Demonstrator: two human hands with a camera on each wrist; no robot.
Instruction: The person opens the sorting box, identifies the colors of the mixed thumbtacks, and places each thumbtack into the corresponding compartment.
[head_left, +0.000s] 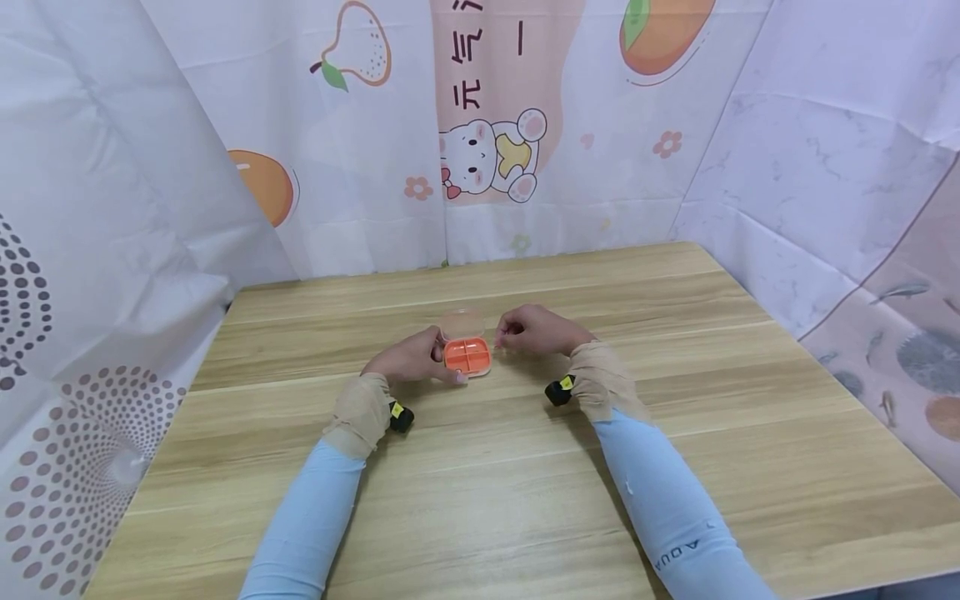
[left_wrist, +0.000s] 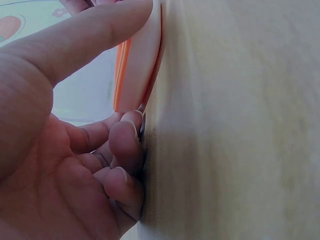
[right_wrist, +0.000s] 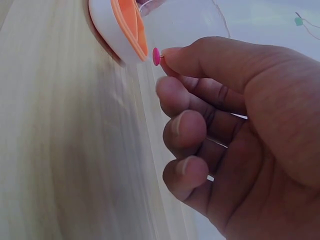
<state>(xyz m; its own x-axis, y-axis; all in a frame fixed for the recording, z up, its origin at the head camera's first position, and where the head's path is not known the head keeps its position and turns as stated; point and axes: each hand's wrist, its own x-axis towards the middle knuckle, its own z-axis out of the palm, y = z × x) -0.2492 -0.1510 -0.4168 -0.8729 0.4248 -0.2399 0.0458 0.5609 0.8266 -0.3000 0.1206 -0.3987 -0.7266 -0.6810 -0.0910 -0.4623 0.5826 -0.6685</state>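
Observation:
A small pill box [head_left: 468, 357] with an orange divided tray and a white outer shell lies on the table, its clear lid [head_left: 462, 323] raised at the back. My left hand [head_left: 411, 357] holds the box from the left; in the left wrist view its thumb [left_wrist: 100, 32] lies along the white side [left_wrist: 140, 70] and the fingers curl at its far end. Just right of the box, my right hand [head_left: 540, 329] pinches a pink thumbtack [right_wrist: 156, 56] by its pin between thumb and forefinger. The tack's flat head faces the box, a short gap away.
The wood-grain table [head_left: 465, 500] spreads around both hands. A printed curtain [head_left: 360, 167] hangs behind its back edge, with more cloth on the left and right. Small black cameras [head_left: 559, 391] are strapped at both wrists.

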